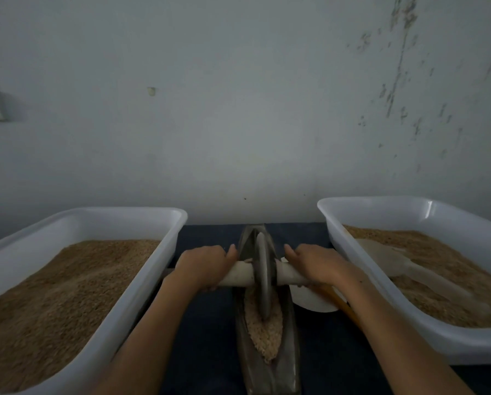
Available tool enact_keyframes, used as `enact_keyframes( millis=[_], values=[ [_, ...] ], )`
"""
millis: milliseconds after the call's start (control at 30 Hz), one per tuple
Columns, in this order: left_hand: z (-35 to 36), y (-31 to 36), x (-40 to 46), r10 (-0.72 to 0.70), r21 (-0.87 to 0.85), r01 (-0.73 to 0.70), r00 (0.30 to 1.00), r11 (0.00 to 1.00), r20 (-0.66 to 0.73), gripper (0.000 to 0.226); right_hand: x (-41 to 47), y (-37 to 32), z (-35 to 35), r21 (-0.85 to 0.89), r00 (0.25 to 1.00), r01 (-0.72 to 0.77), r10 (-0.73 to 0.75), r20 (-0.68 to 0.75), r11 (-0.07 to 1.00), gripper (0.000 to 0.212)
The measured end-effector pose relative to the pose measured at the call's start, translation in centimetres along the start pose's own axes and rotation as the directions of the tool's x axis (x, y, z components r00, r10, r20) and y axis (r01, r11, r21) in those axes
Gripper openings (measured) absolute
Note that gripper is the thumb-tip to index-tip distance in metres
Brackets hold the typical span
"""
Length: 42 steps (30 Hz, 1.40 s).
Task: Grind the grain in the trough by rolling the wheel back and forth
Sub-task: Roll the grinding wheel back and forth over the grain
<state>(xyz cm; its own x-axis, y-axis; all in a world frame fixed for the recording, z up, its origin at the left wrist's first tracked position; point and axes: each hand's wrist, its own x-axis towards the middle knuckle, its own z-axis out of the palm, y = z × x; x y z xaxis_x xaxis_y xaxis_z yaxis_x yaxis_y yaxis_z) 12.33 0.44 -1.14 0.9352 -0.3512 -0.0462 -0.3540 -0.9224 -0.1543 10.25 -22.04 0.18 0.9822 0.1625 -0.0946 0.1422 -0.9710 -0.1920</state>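
A long dark metal trough [289,352] runs away from me down the middle of the dark table. Pale crushed grain [267,334] lies in its groove. A grey metal wheel [262,277] stands upright in the trough, near its far half, on a pale wooden axle [240,273] that crosses it. My left hand [203,265] grips the axle left of the wheel. My right hand [315,265] grips the axle on the wheel's other side. Both thumbs point toward the wheel.
A white plastic tub [164,240] of brown grain sits to the left, another white tub [335,223] with grain and a pale scoop [386,258] to the right. A white dish [309,300] and a yellow stick [344,306] lie under my right wrist. A pale wall stands right behind the table.
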Motion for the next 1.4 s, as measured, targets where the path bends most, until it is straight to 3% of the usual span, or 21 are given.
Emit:
enact_keyframes(
  millis=[67,167,300,400,467,567,633,700,767,833,900,967,1033,1200,1300,1400],
  values=[
    [0.7,-0.3,0.3,0.048,0.209,-0.029,0.995,0.978,-0.086,0.084,0.6,0.2,0.9,-0.136,0.981,0.046,-0.070,-0.179,0.990,0.035],
    [1.3,0.1,0.4,0.029,0.276,0.050,0.962,0.960,-0.272,0.082,1.0,0.4,2.3,-0.257,0.883,0.048,-0.161,-0.440,0.965,0.039],
    [1.3,1.1,-0.8,0.007,0.242,0.094,0.923,0.966,-0.386,0.075,0.8,0.4,3.1,-0.375,0.870,0.033,-0.211,-0.445,0.927,0.062],
    [1.4,1.4,-1.5,0.052,0.204,0.056,0.873,0.977,-0.485,0.051,0.7,0.4,2.6,-0.380,0.782,0.019,-0.250,-0.571,0.925,0.067],
    [1.0,1.5,-1.3,0.023,0.214,0.070,0.915,0.974,-0.404,0.054,0.6,0.1,2.4,-0.345,0.848,0.064,-0.233,-0.477,0.936,0.061],
    [1.3,0.7,-0.3,0.042,0.331,0.089,0.929,0.939,-0.368,0.062,0.9,0.5,2.1,-0.224,0.920,0.069,-0.149,-0.362,0.972,0.026],
    [0.9,0.7,-0.4,0.042,0.282,0.053,0.947,0.958,-0.320,0.062,0.7,0.3,1.3,-0.109,0.965,0.050,-0.076,-0.252,0.993,0.042],
    [0.3,0.6,-0.4,0.031,0.216,0.019,0.973,0.976,-0.228,0.059,0.2,-0.1,0.4,-0.067,0.996,0.046,-0.051,-0.078,0.997,0.045],
    [-0.4,0.6,-0.6,0.013,0.112,-0.003,0.996,0.994,-0.083,0.045,-0.3,-0.3,-0.5,0.001,0.996,0.035,-0.035,0.082,0.999,0.047],
    [-0.9,0.6,-0.6,-0.041,-0.171,0.051,0.997,0.984,0.059,0.024,-1.1,-0.7,-1.3,0.187,0.974,0.005,-0.047,0.223,0.982,0.051],
    [-1.5,0.9,-1.1,-0.039,-0.397,0.121,0.978,0.910,0.207,0.040,-1.6,-0.9,-1.7,0.314,0.946,-0.059,-0.048,0.322,0.948,0.047],
    [-2.0,1.1,-1.2,-0.035,-0.448,0.138,0.972,0.883,0.231,0.046,-2.0,-1.0,-2.0,0.398,0.919,-0.125,-0.045,0.391,0.909,0.042],
    [-2.0,1.2,-1.6,-0.036,-0.396,0.107,0.983,0.912,0.182,0.045,-1.9,-0.7,-2.1,0.413,0.914,-0.123,-0.059,0.401,0.902,0.041],
    [-0.6,0.8,-0.7,-0.123,-0.132,0.121,0.992,0.984,-0.005,0.040,-1.2,-0.2,-1.5,0.234,0.977,0.017,-0.065,0.202,0.972,0.055],
    [0.5,0.0,0.0,0.001,0.077,0.002,0.999,0.997,-0.038,0.081,-0.1,-0.1,-0.4,0.087,0.997,0.072,-0.070,-0.027,0.994,0.058],
    [1.0,0.3,0.0,0.009,0.245,0.052,0.971,0.968,-0.241,0.085,1.2,0.7,1.0,-0.090,0.965,0.073,-0.093,-0.245,0.993,0.047]
  ],
)
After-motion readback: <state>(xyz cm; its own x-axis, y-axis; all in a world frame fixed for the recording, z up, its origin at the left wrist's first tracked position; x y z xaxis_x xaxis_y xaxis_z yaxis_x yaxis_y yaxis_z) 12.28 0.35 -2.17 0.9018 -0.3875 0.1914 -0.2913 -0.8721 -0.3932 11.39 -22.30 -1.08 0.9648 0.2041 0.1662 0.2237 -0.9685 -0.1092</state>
